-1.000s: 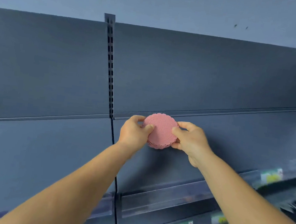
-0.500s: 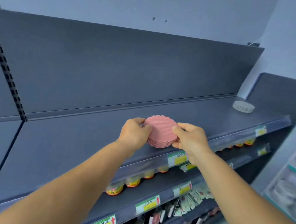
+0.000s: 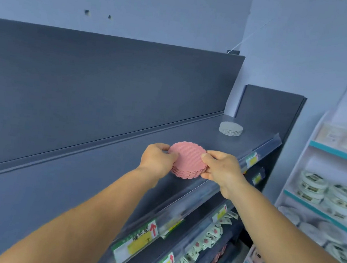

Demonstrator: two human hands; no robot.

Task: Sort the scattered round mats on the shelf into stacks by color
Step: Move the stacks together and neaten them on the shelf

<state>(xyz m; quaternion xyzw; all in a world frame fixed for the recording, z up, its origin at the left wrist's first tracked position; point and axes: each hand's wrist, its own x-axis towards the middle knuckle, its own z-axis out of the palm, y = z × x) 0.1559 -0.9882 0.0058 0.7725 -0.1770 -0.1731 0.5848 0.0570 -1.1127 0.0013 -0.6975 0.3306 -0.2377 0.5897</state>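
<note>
Left hand (image 3: 158, 158) and right hand (image 3: 221, 168) are both pinching opposite edges of pink mat stack (image 3: 187, 160), holding it over the shelf (image 3: 104, 167), flat face tilting toward camera; round, no long axis. Grey mat stack (image 3: 230, 128) is sitting far right.

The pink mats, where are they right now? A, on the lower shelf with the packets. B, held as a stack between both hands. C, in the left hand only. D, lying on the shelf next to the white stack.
B: the pink mats form a stack gripped by the left hand on one side and the right hand on the other, well apart from the white stack farther along the shelf.
</note>
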